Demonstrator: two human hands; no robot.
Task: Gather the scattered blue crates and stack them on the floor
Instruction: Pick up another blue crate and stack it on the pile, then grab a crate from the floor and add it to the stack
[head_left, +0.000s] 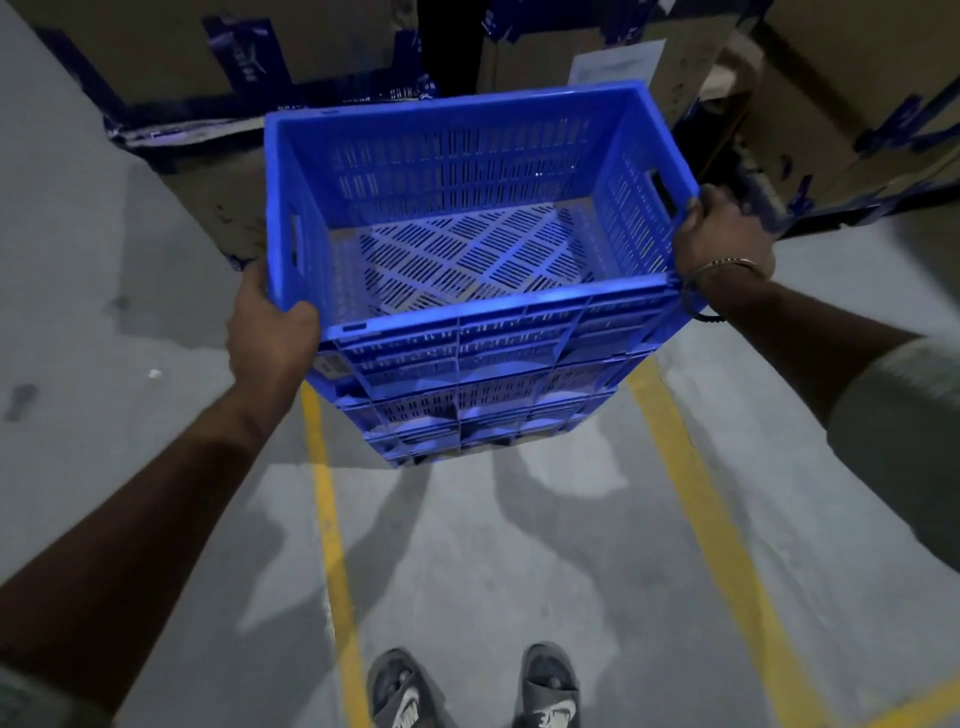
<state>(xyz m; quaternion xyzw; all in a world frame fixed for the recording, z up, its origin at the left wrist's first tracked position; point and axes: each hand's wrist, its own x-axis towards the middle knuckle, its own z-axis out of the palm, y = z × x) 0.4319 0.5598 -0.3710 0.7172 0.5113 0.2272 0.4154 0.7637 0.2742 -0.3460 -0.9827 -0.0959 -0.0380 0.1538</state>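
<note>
A large blue slatted plastic crate (467, 332) fills the middle of the head view, open side up and empty, held above the floor in front of me. My left hand (270, 332) grips its near left corner at the rim. My right hand (719, 234) grips the right rim beside the handle slot, a thin bangle on the wrist. No other blue crate shows in view.
Big cardboard boxes with dark blue tape (218, 62) stand just behind the crate and to the right (852, 104). The grey concrete floor (519, 561) carries two yellow lines (332, 545). My feet in grey slides (550, 686) are at the bottom edge.
</note>
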